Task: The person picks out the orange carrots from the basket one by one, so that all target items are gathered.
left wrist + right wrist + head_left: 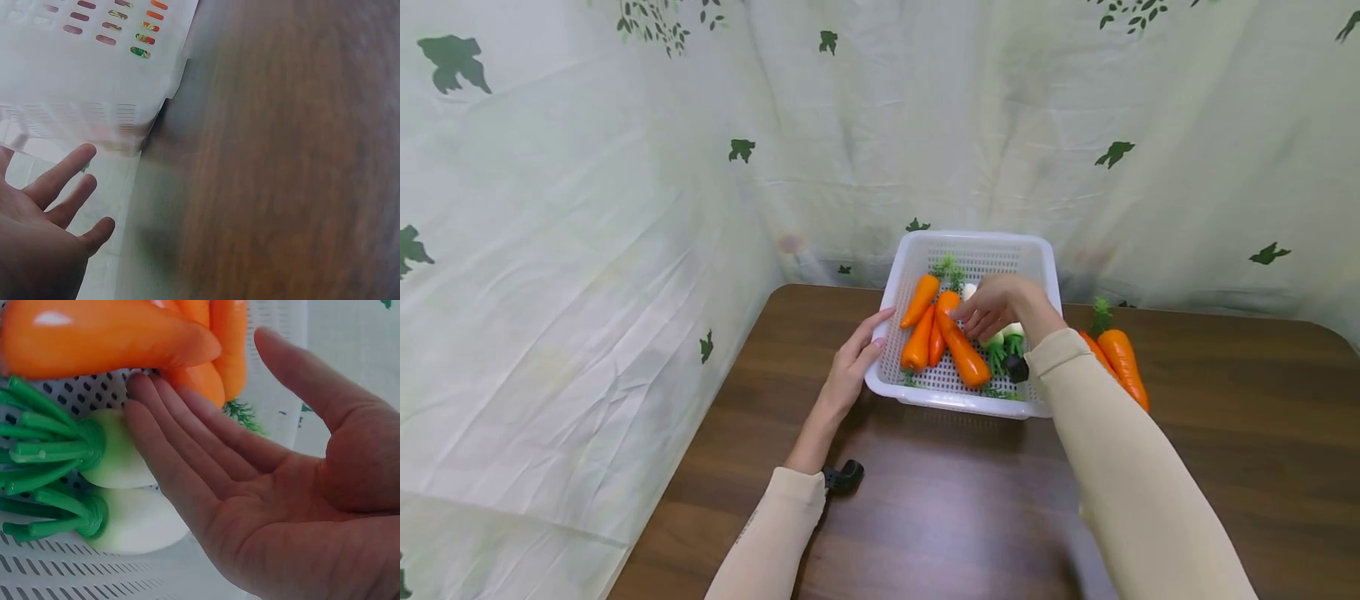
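Note:
A white plastic basket (955, 402) with slotted walls holds several orange carrots (964, 348) and two white radishes (128, 450) with green stalks. My left hand (852, 354) is at the basket's left side, fingertips right at the rim; in the left wrist view its fingers are spread and straight beside the wall. Inside the basket my right hand (250, 469) reaches down between carrots and radishes. Its fingers are extended, the thumb stands apart, and nothing lies in the palm. The fingertips are close to a carrot's tip and the nearer radish overlaps the index or little finger's edge.
Two more carrots (1123, 362) lie on the brown wooden table (940, 500), just right of the basket and partly behind the right sleeve. A pale curtain (880, 150) with green leaf prints hangs behind the table and along its left side.

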Tool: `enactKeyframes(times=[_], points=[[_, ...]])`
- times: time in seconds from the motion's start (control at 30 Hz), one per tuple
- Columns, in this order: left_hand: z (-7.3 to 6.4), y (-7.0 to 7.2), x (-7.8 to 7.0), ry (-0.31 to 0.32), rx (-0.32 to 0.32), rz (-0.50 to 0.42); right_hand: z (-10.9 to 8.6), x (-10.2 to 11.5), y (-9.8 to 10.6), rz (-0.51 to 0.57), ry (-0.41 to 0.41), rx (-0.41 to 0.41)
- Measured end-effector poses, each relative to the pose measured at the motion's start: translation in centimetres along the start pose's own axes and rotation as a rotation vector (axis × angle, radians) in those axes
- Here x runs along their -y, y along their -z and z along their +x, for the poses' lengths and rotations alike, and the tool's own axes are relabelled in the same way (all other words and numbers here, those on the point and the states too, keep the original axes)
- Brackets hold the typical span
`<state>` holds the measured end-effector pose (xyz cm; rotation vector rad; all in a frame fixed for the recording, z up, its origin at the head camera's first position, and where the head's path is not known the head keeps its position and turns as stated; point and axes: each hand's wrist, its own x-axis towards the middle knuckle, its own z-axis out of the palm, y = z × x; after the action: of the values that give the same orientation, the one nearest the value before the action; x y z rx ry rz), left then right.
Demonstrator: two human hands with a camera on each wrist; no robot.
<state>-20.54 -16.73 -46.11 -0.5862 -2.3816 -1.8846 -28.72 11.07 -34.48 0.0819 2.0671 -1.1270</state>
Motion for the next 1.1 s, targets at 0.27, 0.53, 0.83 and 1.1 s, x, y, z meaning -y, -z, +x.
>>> enactKeyframes(times=[0.27, 0.53, 0.83, 1.1], points=[[-0.2, -0.1, -0.2, 0.000, -0.003, 0.006, 0.4, 0.2, -1.2, -0.145, -0.049, 0.038], [-0.1, -0.1, -0.2, -0.004, 0.002, 0.006, 0.8, 0.8, -1.7, -0.239, -0.081, 0.028], [0.0, -0.2, -0.1, -0.013, -0.013, 0.003, 1.1, 0.4, -2.5, -0.216, -0.106, 0.025], [0.1, -0.2, 0.0, -0.004, 0.004, 0.007, 1.2, 0.3, -1.7, -0.196, 0.004, -0.020]])
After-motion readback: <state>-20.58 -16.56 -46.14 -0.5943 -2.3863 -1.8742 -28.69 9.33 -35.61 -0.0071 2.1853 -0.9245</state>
